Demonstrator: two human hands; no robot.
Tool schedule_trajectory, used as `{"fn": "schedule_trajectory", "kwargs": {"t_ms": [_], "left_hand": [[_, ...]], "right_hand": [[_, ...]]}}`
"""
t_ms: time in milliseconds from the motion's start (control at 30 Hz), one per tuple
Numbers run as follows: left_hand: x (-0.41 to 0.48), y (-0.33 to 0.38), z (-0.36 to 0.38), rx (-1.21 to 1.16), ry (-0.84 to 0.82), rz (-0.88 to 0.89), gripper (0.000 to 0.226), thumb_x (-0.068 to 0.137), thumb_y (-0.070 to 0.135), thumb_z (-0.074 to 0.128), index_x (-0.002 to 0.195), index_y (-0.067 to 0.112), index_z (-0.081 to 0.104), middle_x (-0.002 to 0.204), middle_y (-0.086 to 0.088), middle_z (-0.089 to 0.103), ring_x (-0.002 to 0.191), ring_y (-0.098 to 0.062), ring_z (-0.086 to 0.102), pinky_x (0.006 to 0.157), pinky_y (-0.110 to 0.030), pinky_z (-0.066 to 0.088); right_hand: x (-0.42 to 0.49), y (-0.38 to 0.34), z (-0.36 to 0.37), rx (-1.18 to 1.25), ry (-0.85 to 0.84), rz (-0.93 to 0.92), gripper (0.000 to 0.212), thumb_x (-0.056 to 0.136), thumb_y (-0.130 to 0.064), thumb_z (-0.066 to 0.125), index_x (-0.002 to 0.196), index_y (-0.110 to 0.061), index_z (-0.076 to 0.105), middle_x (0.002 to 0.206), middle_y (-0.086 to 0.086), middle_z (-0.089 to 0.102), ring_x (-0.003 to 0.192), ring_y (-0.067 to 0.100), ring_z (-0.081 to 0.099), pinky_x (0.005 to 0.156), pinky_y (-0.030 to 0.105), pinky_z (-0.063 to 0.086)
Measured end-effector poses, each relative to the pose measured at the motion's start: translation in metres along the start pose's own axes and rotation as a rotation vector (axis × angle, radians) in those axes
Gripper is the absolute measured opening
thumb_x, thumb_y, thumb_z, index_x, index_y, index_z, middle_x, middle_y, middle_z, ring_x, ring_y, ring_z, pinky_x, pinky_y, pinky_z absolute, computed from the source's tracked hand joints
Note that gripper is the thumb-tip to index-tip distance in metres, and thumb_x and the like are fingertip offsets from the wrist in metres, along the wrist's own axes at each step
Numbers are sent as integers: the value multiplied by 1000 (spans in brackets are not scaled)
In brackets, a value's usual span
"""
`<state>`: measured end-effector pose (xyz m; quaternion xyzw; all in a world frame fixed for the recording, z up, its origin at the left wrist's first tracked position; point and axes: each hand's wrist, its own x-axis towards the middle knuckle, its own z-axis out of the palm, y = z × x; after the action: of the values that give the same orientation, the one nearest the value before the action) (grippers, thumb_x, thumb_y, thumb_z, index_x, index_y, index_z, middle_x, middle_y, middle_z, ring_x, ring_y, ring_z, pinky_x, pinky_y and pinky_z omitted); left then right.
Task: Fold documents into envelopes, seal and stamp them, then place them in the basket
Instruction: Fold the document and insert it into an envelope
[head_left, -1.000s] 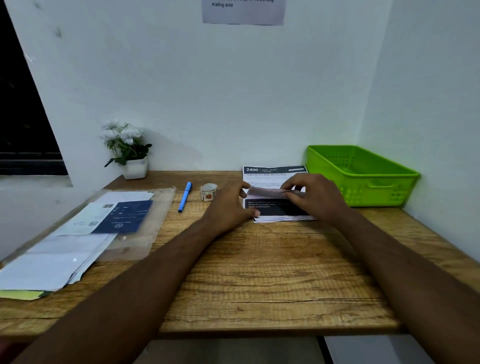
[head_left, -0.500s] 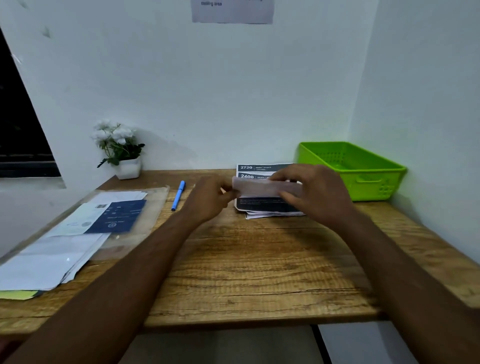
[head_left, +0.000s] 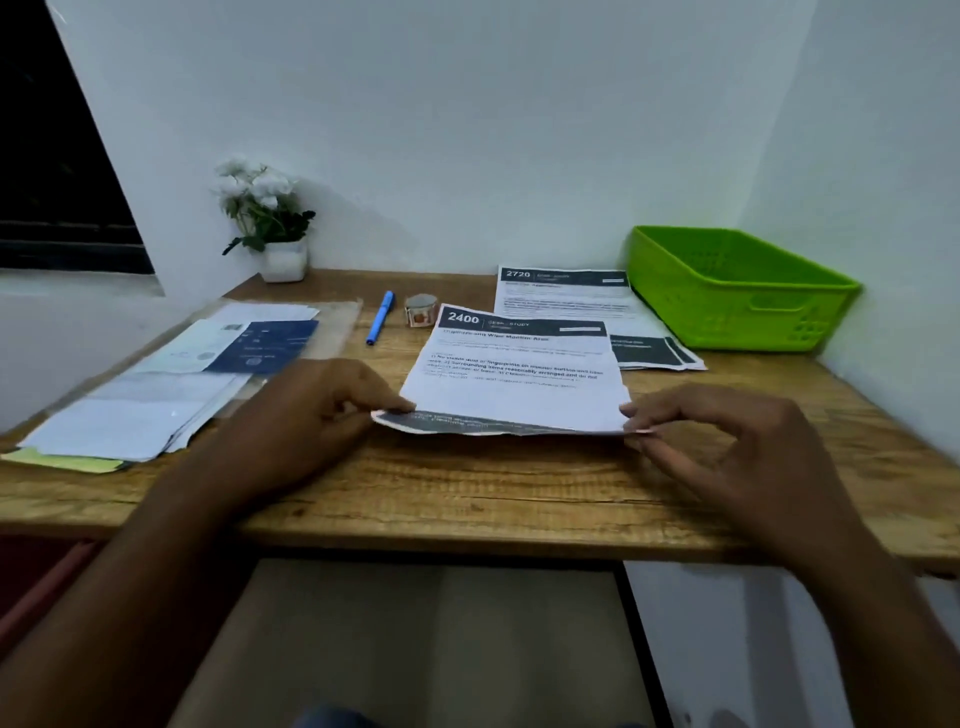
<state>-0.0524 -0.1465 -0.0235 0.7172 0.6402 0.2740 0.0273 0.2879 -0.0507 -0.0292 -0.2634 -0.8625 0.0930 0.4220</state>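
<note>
The document (head_left: 514, 384) headed 2400 lies unfolded mid-surface (head_left: 467, 493). The left hand (head_left: 311, 415) and right hand (head_left: 727, 441) each pinch a corner of its lifted near edge in curled fingers (head_left: 384, 402), with bare wood between it and the front edge. Half a second ago it was held folded over the stack at the back; now the 2720 sheet (head_left: 566, 301) lies uncovered there, just beside the basket (head_left: 727, 296) in the back right corner.

Both forearms extended forward from the lower corners of the view. The left hand (head_left: 322, 415) pinched the near left corner of the document (head_left: 514, 387) between thumb and fingers. The right hand (head_left: 727, 441) pinched the near right corner likewise.
</note>
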Motion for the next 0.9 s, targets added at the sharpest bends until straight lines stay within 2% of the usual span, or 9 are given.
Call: {"fn": "schedule_trajectory", "kwargs": {"t_ms": [133, 200, 267, 367, 433, 533, 633, 767, 900], "left_hand": [[-20, -3, -4, 80, -15, 79, 37, 88, 12, 63, 107, 43, 67, 106, 18, 65, 96, 5, 57, 78, -12, 42], [-28, -1, -3, 76, 19, 88, 29, 89, 19, 62, 108, 40, 69, 109, 16, 65, 97, 2, 58, 80, -16, 45], [-35, 1, -1, 72, 39, 101, 29, 85, 28, 55, 107, 38, 71, 109, 16, 65, 99, 1, 57, 81, -19, 46], [-42, 2, 2, 118, 43, 127, 37, 82, 21, 48, 108, 33, 72, 111, 15, 66, 100, 1, 55, 80, -13, 39], [-41, 3, 1, 74, 56, 86, 43, 75, 13, 48, 105, 33, 72, 111, 13, 67, 99, 1, 56, 81, -14, 39], [-36, 8, -1, 5, 49, 43, 42, 74, 14, 46, 100, 37, 69, 102, 14, 68, 93, -2, 59, 80, -24, 48], [-22, 10, -3, 4, 32, -22, 28, 86, 20, 51, 98, 35, 72, 95, 17, 68, 87, -4, 61, 75, -32, 52], [15, 8, -8, 22, -12, -49, 17, 89, 20, 63, 96, 32, 74, 90, 13, 70, 81, -3, 61, 72, -32, 52], [64, 1, -9, 62, -44, 7, 9, 87, 21, 68, 91, 22, 76, 74, 23, 61, 70, 12, 56, 64, -25, 42]], "right_hand": [[-9, -5, 8, 29, -75, -19, 16, 75, -23, 74, 84, -36, 72, 99, -23, 72, 97, -6, 66, 84, 28, 53], [-15, -6, 8, 42, -119, 14, 18, 75, -26, 70, 85, -40, 72, 102, -26, 71, 100, -7, 65, 83, 27, 52], [-20, -6, 6, 57, -148, 42, 17, 74, -35, 64, 87, -43, 71, 106, -29, 70, 104, -8, 64, 84, 26, 51], [-25, -7, 2, 30, -199, 47, 18, 74, -48, 65, 88, -40, 72, 110, -31, 68, 105, -9, 63, 83, 27, 51], [-24, -7, -2, 24, -235, 53, 27, 72, -60, 66, 89, -39, 72, 112, -33, 66, 106, -9, 62, 84, 28, 50], [-16, -7, -5, 78, -279, 69, 28, 74, -63, 63, 89, -40, 72, 108, -29, 68, 105, -6, 63, 83, 36, 52], [-3, -5, -6, 145, -290, 73, 25, 77, -58, 65, 87, -36, 74, 102, -24, 72, 100, -1, 67, 84, 37, 53], [29, 8, -1, 108, -294, 84, 28, 78, -60, 63, 90, -38, 73, 98, -21, 73, 94, 4, 69, 84, 48, 54], [71, 31, 12, -47, -286, 83, 31, 76, -67, 59, 95, -44, 68, 96, -20, 71, 85, -3, 67, 78, 44, 55]]}}
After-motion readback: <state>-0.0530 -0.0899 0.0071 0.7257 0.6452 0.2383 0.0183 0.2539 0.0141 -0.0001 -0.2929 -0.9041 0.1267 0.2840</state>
